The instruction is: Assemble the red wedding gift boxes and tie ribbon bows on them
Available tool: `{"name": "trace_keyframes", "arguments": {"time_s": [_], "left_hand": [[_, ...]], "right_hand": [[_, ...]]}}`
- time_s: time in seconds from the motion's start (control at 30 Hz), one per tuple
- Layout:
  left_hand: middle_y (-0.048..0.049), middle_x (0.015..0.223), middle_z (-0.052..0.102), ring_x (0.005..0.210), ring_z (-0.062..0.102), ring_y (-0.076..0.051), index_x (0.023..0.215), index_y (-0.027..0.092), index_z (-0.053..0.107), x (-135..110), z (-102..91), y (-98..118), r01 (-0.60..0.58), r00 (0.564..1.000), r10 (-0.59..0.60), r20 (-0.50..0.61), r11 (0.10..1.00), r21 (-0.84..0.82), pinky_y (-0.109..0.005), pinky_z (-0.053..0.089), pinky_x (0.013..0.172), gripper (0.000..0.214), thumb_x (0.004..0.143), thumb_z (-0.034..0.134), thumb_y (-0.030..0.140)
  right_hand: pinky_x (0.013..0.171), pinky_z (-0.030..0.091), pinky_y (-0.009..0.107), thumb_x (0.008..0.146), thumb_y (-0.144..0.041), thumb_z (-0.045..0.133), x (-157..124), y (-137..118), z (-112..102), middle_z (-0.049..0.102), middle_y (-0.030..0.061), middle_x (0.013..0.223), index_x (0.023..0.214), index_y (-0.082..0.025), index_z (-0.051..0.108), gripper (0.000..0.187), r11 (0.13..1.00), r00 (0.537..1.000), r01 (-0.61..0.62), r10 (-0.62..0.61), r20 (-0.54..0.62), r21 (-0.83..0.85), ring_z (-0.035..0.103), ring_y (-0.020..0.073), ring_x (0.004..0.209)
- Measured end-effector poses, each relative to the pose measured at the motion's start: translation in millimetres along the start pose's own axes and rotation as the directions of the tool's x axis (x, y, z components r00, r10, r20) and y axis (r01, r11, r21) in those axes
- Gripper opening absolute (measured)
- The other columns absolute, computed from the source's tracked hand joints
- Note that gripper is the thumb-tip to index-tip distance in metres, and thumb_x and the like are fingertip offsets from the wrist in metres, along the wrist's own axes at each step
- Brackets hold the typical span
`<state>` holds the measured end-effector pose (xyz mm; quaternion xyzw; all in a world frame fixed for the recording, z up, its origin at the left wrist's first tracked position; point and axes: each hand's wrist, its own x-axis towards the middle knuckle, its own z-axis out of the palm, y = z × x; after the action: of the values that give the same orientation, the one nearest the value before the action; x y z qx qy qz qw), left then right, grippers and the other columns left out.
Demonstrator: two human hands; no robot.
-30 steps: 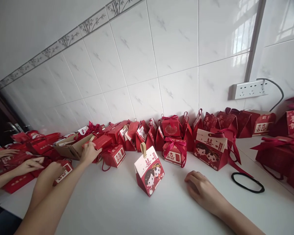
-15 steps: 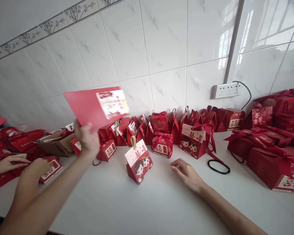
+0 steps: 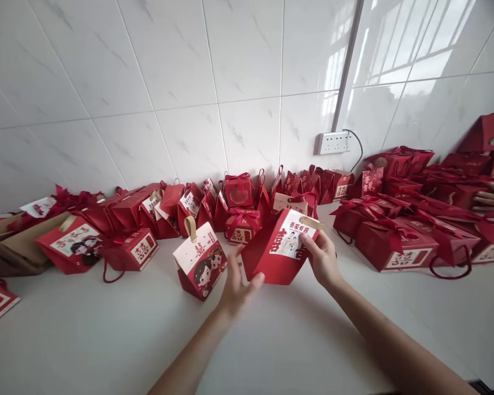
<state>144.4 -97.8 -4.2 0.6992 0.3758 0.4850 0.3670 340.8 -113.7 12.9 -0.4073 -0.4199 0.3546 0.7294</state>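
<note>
Both my hands hold one flat, unfolded red gift box (image 3: 276, 252) above the white counter (image 3: 107, 340). It carries a white printed panel and a tan handle strip at its top right. My left hand (image 3: 237, 285) supports its lower left edge with the fingers partly spread. My right hand (image 3: 323, 258) pinches its right edge near the handle. An assembled red-and-white box with a cartoon couple (image 3: 200, 266) stands just left of my left hand.
Many red gift boxes with ribbons (image 3: 239, 206) line the tiled wall. Larger ribboned boxes (image 3: 399, 247) fill the right side, where another person's hand (image 3: 492, 198) rests. Flat boxes and brown cardboard (image 3: 20, 249) lie at the left. A wall socket strip (image 3: 333, 142) hangs behind.
My left hand carried the flat red box from the left pile to the middle. My right hand rose off the counter and took its right edge. The view swung right.
</note>
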Motion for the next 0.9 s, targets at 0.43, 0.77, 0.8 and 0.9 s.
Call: {"name": "trace_keyframes", "arguments": {"time_s": [0.43, 0.77, 0.8, 0.9], "left_hand": [[-0.0054, 0.095, 0.063, 0.088, 0.060, -0.019, 0.097, 0.020, 0.053, 1, -2.2, 9, -0.103, 0.995, 0.103, 0.017, 0.995, -0.020, -0.030, 0.048, 0.079, 0.022, 0.084, 0.055, 0.038], [-0.0003, 0.079, 0.053, 0.074, 0.055, -0.014, 0.087, 0.019, 0.051, 1, -2.0, 12, -0.134, 0.961, 0.172, 0.216, 0.975, -0.180, -0.027, 0.046, 0.070, 0.012, 0.084, 0.052, 0.031], [0.0002, 0.078, 0.052, 0.071, 0.054, -0.014, 0.084, 0.019, 0.050, 0, -1.6, 14, -0.149, 0.951, 0.195, 0.238, 0.969, -0.198, -0.027, 0.045, 0.068, 0.011, 0.084, 0.052, 0.030], [0.0014, 0.074, 0.046, 0.065, 0.049, -0.012, 0.075, 0.019, 0.046, -2, 0.1, 18, -0.273, 0.931, 0.305, 0.200, 0.947, -0.172, -0.026, 0.043, 0.063, 0.011, 0.082, 0.051, 0.026]], "right_hand": [[0.061, 0.048, 0.027, 0.082, -0.054, 0.058, -13, -9, 4, 0.062, 0.0016, 0.070, 0.078, -0.020, 0.061, 0.034, 0.937, 0.951, 0.247, -0.185, 0.249, -0.247, 0.059, 0.0157, 0.066], [0.047, 0.040, 0.023, 0.070, -0.051, 0.072, -11, -26, 8, 0.054, -0.0014, 0.057, 0.055, -0.018, 0.059, 0.038, 0.986, 0.981, 0.167, -0.163, 0.107, -0.031, 0.046, 0.0095, 0.050], [0.044, 0.038, 0.023, 0.072, -0.053, 0.070, -12, -28, 7, 0.052, -0.0014, 0.054, 0.053, -0.018, 0.058, 0.042, 0.992, 0.983, 0.122, -0.118, 0.139, -0.019, 0.044, 0.0091, 0.047], [0.044, 0.040, 0.023, 0.076, -0.055, 0.065, -16, -34, 6, 0.054, -0.0004, 0.055, 0.057, -0.018, 0.060, 0.042, 0.995, 0.975, 0.096, -0.088, 0.205, -0.026, 0.048, 0.0103, 0.048]]}}
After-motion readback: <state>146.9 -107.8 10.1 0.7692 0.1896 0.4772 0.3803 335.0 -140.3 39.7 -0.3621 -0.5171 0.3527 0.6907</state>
